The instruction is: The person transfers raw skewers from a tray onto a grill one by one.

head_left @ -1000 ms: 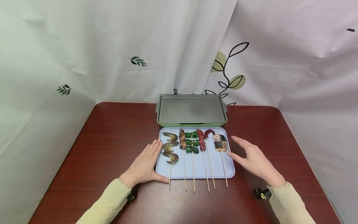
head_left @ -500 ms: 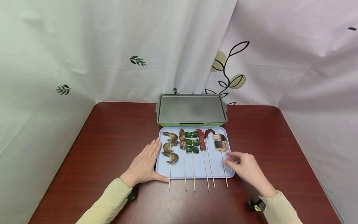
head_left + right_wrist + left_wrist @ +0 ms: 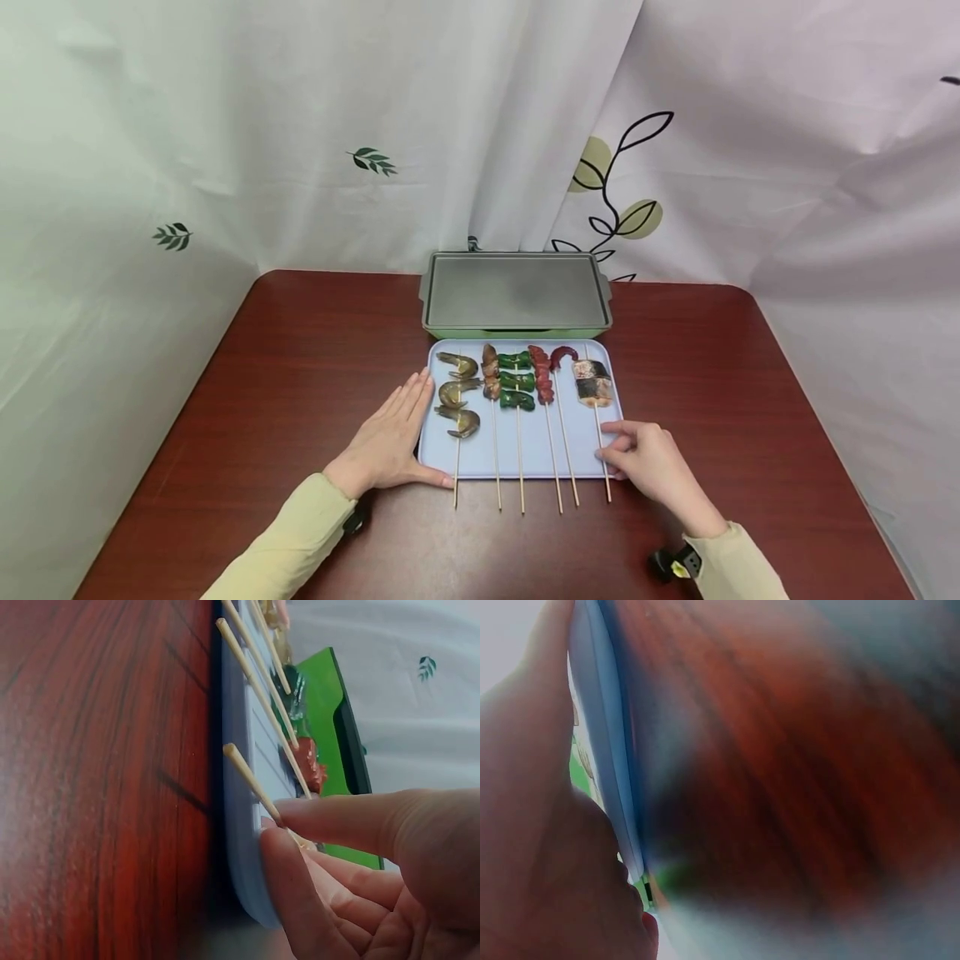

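Note:
A pale blue tray (image 3: 536,450) holds several food skewers, their sticks jutting over its front edge. My right hand (image 3: 645,462) pinches the stick of the rightmost skewer, which bears black-and-white banded chunks (image 3: 592,383). In the right wrist view, thumb and fingertip meet on that skewer's stick (image 3: 251,780) just inside the tray edge. My left hand (image 3: 386,442) rests along the tray's left side with straight fingers, its thumb at the front-left corner by the stick of the shrimp skewer (image 3: 457,393). The left wrist view catches part of that hand (image 3: 540,840) against the tray's side (image 3: 607,705).
Behind the tray stands a green-sided grill with a flat grey plate (image 3: 517,292). Also on the tray lie a green pepper skewer (image 3: 517,382), a red meat skewer (image 3: 541,379), a brown one (image 3: 491,375) and a dark red curled piece (image 3: 562,357). White curtains surround the dark red table (image 3: 337,333).
From beside the tray's right edge, my right hand has moved left and nearer to me, and its fingers have closed on the rightmost skewer's stick. The left hand has stayed put.

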{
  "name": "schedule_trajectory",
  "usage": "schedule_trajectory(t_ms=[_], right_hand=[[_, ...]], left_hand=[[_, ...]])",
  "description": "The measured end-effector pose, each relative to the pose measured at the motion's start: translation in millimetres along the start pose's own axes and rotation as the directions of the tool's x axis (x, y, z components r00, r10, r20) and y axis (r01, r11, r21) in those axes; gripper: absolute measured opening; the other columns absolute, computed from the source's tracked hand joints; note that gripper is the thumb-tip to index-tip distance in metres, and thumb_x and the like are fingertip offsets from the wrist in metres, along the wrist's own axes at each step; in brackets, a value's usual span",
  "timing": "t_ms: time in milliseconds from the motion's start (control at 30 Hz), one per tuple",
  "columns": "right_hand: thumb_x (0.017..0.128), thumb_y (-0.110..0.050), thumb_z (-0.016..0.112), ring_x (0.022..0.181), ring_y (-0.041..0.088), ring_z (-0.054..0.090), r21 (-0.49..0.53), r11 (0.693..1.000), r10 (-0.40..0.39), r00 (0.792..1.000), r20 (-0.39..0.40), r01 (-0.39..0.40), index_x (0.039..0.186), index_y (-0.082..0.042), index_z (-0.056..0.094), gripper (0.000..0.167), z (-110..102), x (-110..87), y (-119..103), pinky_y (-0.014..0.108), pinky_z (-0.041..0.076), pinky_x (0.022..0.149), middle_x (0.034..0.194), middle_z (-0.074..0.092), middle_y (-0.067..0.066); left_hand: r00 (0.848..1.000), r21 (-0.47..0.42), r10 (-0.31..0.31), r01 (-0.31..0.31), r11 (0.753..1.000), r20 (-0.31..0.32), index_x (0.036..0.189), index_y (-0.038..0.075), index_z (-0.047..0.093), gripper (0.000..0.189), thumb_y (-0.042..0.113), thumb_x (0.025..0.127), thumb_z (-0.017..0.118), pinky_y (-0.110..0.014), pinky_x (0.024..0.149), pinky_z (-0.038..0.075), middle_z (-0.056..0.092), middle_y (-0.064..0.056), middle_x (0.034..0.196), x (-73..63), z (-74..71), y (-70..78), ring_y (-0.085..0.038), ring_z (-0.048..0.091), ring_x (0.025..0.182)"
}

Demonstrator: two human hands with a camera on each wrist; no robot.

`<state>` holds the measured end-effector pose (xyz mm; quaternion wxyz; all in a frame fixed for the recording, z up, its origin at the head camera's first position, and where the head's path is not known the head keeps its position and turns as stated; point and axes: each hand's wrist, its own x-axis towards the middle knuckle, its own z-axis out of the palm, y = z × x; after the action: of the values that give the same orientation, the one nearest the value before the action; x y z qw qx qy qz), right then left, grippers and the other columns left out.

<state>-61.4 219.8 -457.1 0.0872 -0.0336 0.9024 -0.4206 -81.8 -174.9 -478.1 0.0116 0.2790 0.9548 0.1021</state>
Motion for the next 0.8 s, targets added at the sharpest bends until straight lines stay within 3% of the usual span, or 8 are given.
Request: schedule_trajectory(t_ms=[367,800], right_hand=[[0.086,0.004,0.076,0.057,0.019,0.067,0.157,0.985,0.063,0.998,0.02,-0.066,0.119,0.01,0.066,0.035,-1,-2.6,1,0.028,0.057,0.055,0.075,0.069,0.006],[0.087,0.01,0.072,0.059,0.016,0.066,0.211,0.977,0.042,0.999,-0.028,-0.035,0.121,0.011,0.065,0.035,-15,-18.4,-1,0.031,0.06,0.056,0.079,0.069,0.012]], left_hand=[[1.0,0.062,0.013,-0.013,0.998,0.007,0.157,-0.01,0.021,0.147,0.097,0.063,0.056,-0.048,0.122,0.017,0.016,-0.025,0.165,1.1,-1.5,-0.1,-0.037,0.018,0.152],[1.0,0.063,0.011,-0.012,0.998,0.015,0.158,-0.009,0.021,0.147,0.098,0.063,0.054,-0.046,0.122,0.017,0.016,-0.025,0.165,1.5,0.2,-1.4,-0.036,0.017,0.152]])
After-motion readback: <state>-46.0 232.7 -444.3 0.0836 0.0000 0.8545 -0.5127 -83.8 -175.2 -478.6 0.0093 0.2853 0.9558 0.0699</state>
